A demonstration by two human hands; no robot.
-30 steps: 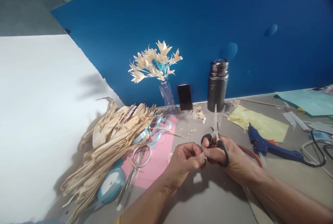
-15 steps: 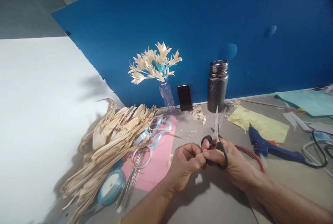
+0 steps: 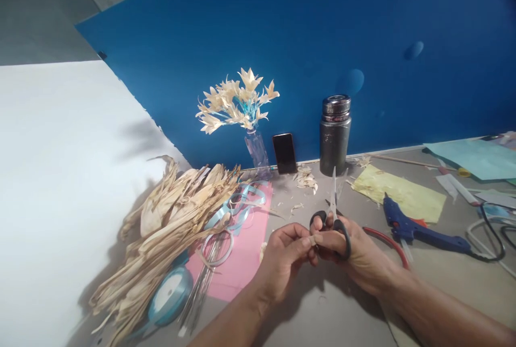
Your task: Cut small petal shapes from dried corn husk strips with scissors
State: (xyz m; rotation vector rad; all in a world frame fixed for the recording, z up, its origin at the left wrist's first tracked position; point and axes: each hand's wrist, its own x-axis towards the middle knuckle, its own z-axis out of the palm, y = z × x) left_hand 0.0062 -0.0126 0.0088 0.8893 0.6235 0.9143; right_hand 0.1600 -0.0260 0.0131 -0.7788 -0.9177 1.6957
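My right hand [image 3: 358, 253] holds scissors [image 3: 333, 199] with black handles, blades pointing up and away from me. Its thumb and fingertips meet those of my left hand [image 3: 284, 258] in front of my chest. Between the fingertips is a small pale piece [image 3: 312, 240], mostly hidden; it looks like a scrap of dried husk. My left thumb and forefinger pinch it, the other fingers curled. Left of my hands, a bundle of dried corn husks [image 3: 161, 234] lies beside pink paper [image 3: 237, 274], thin wires [image 3: 199, 296] and a blue ribbon roll [image 3: 171, 293].
Husk flowers [image 3: 237, 100] stand in a clear bottle [image 3: 258, 153] by the blue wall. A phone [image 3: 284, 153] and dark flask [image 3: 335, 135] stand nearby. To the right lie a blue glue gun [image 3: 421, 231], red-handled pliers [image 3: 387, 242] and yellow paper [image 3: 403, 191].
The view has shifted slightly. Both hands stay together at the same place, with small finger movements around the pale piece. The scissors remain in my right hand.
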